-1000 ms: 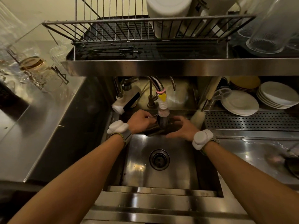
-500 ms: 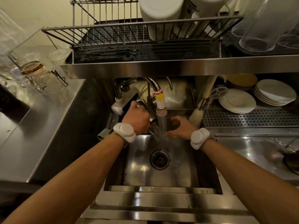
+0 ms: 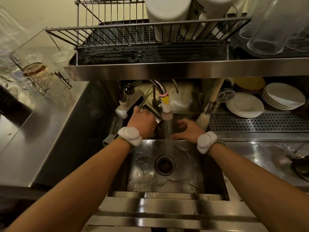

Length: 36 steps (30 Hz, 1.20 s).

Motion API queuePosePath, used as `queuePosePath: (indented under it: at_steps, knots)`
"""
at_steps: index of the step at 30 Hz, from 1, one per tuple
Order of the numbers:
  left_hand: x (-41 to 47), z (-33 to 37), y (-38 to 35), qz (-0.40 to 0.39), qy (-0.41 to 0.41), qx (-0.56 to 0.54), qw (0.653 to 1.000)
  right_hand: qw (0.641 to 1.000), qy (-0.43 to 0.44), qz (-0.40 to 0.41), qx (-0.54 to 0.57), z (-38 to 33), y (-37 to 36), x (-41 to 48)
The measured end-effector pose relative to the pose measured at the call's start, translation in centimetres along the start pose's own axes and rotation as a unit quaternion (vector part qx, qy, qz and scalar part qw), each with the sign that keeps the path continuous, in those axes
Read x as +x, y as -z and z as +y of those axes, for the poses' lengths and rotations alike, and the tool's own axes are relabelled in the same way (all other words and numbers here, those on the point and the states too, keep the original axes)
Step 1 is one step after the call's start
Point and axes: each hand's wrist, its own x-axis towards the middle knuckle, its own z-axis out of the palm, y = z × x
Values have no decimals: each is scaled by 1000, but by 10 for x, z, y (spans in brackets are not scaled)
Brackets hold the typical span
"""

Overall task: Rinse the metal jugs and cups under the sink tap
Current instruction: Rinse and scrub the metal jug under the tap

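The left hand (image 3: 142, 122) is curled over the tap lever (image 3: 151, 109), and water (image 3: 167, 129) runs from the tap (image 3: 166, 108) into the sink (image 3: 184, 178). The right hand (image 3: 189, 130) is cupped round a dark vessel (image 3: 176, 127) beside the stream at the back of the sink, fingers over it and thumb low; whether it is a jug or a cup I cannot tell. White plates (image 3: 245, 104) lie well off to the right.
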Motion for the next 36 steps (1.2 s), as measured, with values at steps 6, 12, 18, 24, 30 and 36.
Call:
queuePosePath:
  at_steps: [6, 12, 18, 24, 30, 36]
  knots:
    - [-6, -7, -30, -76, 197, -517, 829, 998, -19, -25, 51, 7, -11, -4]
    - [-11, 12, -31, -71, 225, -707, 666, 990, 10, 24, 140, -3, -24, 5]
    - [-6, -1, -29, -53, 268, -621, 735, 989, 38, 79, 122, -8, -17, 11]
    - [-11, -13, -27, -22, 295, -555, 778, 990, 96, 34, 101, -24, -5, 12]
    - [-10, -14, -29, -15, 295, -521, 801, 989, 115, 16, 94, -32, 1, 16]
    - [-4, -22, -23, -27, 272, -522, 808, 992, 102, 23, 70, -33, 6, 14]
